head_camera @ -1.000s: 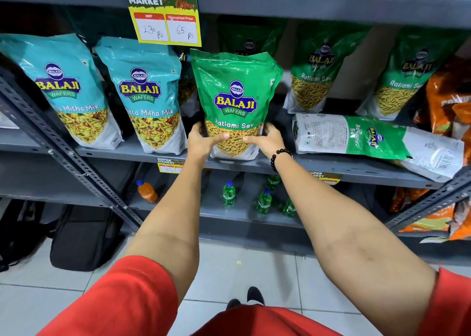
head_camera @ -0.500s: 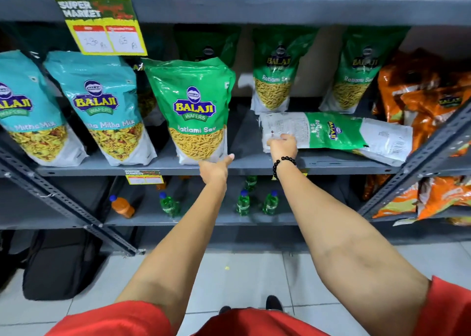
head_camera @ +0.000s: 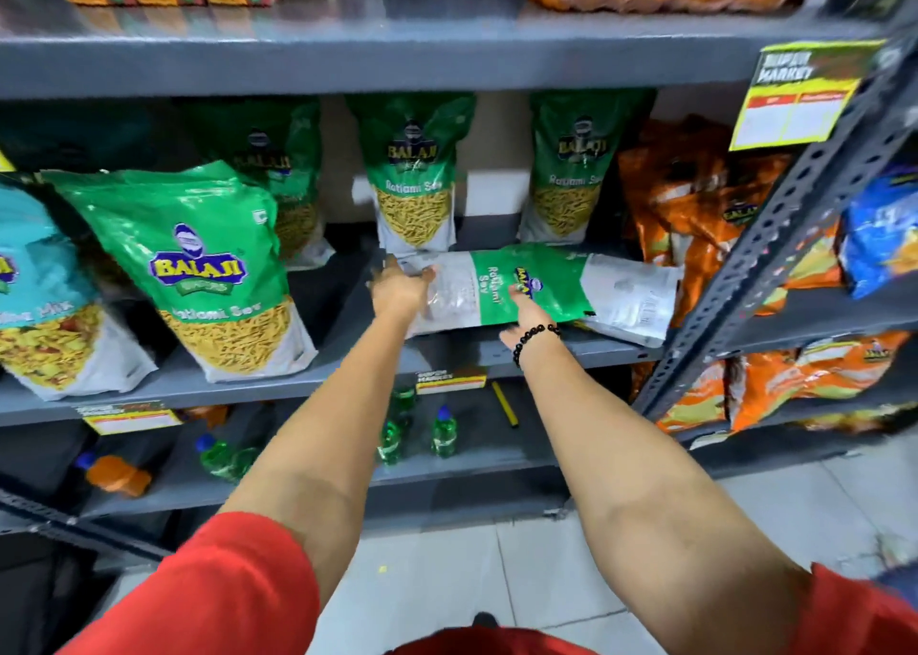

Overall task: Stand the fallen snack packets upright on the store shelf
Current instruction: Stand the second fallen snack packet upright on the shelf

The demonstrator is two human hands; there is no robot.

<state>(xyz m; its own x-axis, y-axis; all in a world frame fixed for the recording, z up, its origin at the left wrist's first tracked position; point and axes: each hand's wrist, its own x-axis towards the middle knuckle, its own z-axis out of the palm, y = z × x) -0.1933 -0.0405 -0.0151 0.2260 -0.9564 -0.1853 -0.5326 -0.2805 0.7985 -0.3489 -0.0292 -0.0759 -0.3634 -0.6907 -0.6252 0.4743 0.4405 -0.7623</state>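
Observation:
A green and white Ratlami Sev packet (head_camera: 546,277) lies on its side on the grey middle shelf (head_camera: 347,381), its printed back facing up. My left hand (head_camera: 400,289) grips the packet's left end, thumb on top. My right hand (head_camera: 526,314), with a black bead bracelet on the wrist, holds the packet's front edge, a finger lying on the green band. To the left a front-row Ratlami Sev packet (head_camera: 218,277) stands upright. Two more green packets (head_camera: 415,182) (head_camera: 578,172) stand upright behind the fallen one.
A teal Mitha Mix packet (head_camera: 30,306) stands at far left. Crumpled orange packets (head_camera: 695,197) press against the fallen packet's right end. A slanted perforated metal brace (head_camera: 775,237) crosses on the right. Small bottles (head_camera: 442,431) stand on the lower shelf.
My hands left the upright green packet and moved right. The right hand reached the fallen packet first, then the left hand joined it at the packet's left end. The view shifted right.

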